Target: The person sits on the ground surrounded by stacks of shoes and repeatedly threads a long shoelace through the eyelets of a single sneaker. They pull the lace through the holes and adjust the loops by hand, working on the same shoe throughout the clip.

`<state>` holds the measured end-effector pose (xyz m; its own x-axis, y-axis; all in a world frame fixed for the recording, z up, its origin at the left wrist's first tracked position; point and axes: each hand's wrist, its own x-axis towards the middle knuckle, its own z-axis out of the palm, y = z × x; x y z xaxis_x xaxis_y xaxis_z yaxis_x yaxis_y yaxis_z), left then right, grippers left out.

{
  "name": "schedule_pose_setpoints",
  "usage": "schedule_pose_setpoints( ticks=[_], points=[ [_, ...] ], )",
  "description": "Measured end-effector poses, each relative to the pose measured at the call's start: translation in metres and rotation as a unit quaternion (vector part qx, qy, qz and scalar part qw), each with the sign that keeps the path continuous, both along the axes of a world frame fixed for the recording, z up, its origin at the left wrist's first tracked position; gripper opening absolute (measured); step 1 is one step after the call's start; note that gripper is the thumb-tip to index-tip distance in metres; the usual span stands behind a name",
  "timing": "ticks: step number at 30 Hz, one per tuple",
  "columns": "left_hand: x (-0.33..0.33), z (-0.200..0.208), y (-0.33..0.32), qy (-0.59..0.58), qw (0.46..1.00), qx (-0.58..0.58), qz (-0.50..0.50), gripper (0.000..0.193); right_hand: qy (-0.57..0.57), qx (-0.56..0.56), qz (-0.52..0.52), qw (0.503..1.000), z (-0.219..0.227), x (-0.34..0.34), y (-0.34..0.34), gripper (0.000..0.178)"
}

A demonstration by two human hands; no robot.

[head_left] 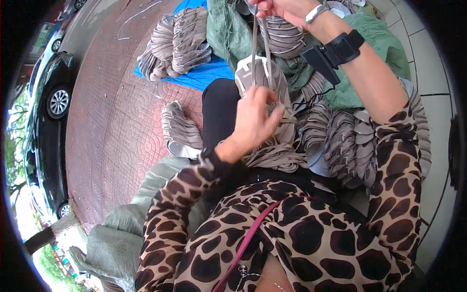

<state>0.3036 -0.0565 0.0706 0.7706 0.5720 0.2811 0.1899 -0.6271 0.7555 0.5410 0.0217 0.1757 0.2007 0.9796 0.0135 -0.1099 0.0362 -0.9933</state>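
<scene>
while the right hand (pixel 288 10) is up at the top edge, fingers closed on taut grey laces (pixel 254 46), the left hand (pixel 255 119) is over the shoe upper (pixel 279 82), fingers half curled, can't tell if gripping. shoe upper is beside the black-clad knee (pixel 217 100), just beyond heaped loose laces (pixel 277 158); stacked uppers (pixel 181 127) left, on pavement (pixel 121 141).

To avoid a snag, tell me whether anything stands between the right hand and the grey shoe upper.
Only the lace strands span the gap from the right hand to the shoe upper; nothing else visible blocks it. The left hand overlaps the upper's nearer part.
</scene>
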Motion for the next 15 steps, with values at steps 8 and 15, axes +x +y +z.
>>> schedule_pose_setpoints(
  ticks=[8,15],
  points=[
    [-0.040,-0.008,-0.035,0.085,0.939,0.132,-0.306,0.053,0.078,-0.089,0.067,0.991,-0.024,0.005,0.066,0.025],
    [-0.040,-0.010,-0.029,0.090,0.935,0.137,-0.314,0.055,0.064,-0.088,0.064,0.992,-0.036,-0.010,0.115,0.023]
  ],
)
